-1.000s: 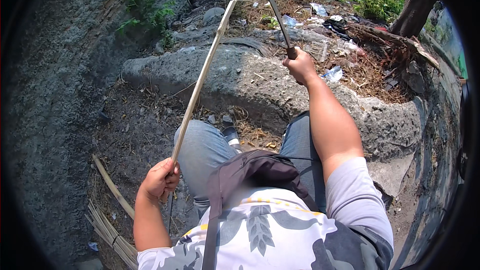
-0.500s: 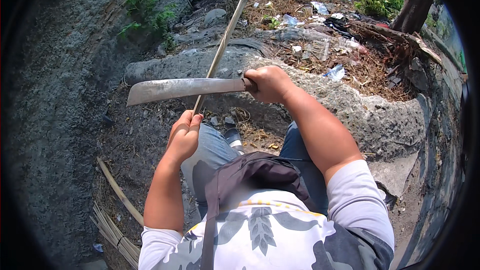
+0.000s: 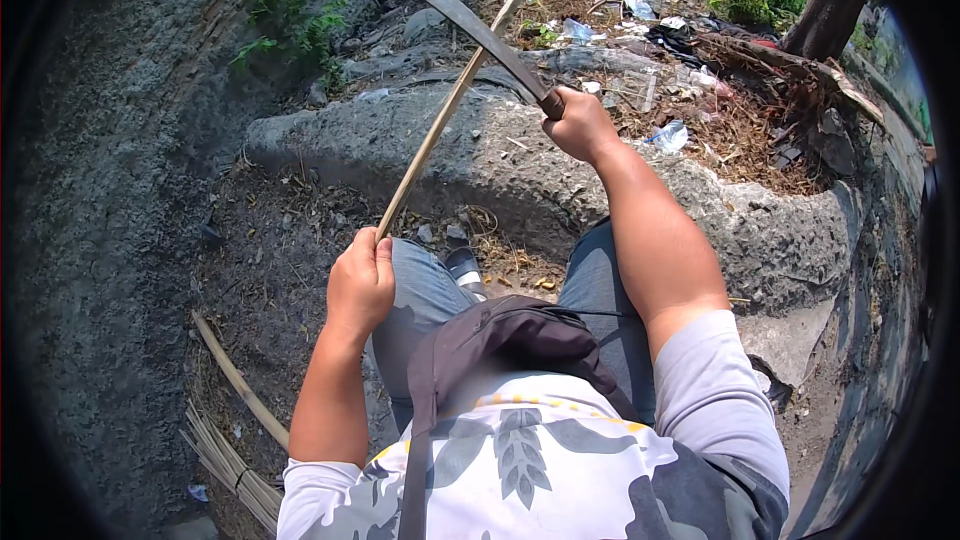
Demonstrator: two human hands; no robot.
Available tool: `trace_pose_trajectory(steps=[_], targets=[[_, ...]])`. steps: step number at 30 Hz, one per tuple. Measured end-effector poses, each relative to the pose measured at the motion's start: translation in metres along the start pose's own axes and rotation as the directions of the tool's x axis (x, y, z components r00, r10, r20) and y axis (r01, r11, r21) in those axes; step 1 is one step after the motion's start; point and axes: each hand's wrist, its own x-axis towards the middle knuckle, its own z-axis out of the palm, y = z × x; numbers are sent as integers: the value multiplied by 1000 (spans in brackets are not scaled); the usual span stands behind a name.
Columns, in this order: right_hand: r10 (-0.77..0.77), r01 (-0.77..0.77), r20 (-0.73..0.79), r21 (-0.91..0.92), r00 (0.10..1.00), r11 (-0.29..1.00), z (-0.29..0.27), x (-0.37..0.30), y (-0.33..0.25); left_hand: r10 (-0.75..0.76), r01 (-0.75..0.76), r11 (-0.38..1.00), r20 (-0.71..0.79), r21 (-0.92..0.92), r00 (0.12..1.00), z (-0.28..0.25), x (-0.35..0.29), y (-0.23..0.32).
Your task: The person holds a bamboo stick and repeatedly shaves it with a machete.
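A: Start with the left side.
B: Left hand (image 3: 361, 285) closed around the lower part of a pale wooden strip (image 3: 440, 120), just in front of the knee. Strip slants up and to the right, far end seen against littered ground.

A: And the other?
B: Right hand (image 3: 583, 125) wrapped around the handle of a machete (image 3: 450, 15), arm stretched forward. Blade curved, tip pointing up and left.

A: Blade on the wood?
B: Crosses the strip in view, in its upper part, well above the left hand. Cannot tell whether the two touch.

A: Ground nearby?
B: Rough concrete block (image 3: 540, 165) running across, beyond the knees. To the left, a longer piece of wood (image 3: 235, 375) lies on the dirt; just below it, a bundle of thin sticks (image 3: 225, 465), tied with a dark band.

A: The person?
B: Blue jeans (image 3: 420, 280), knees apart, dark bag (image 3: 515, 340) at the lap, strap down the patterned shirt (image 3: 580, 460).

A: Farther out?
B: Leafy plant (image 3: 295, 15) by the wall at upper left; tree trunk (image 3: 830, 10) at upper right; clear plastic (image 3: 670, 137) among dry litter.
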Motion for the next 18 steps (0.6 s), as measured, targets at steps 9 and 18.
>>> trace_pose_trajectory(steps=[9,18], targets=[[-336,431,321,-299,885,851,10,-27,-53,61,-50,996,-150,75,987,12,16,-4],[1,11,98,-113,995,994,-1,-6,-4,-13,21,999,-170,42,985,11,0,-20]])
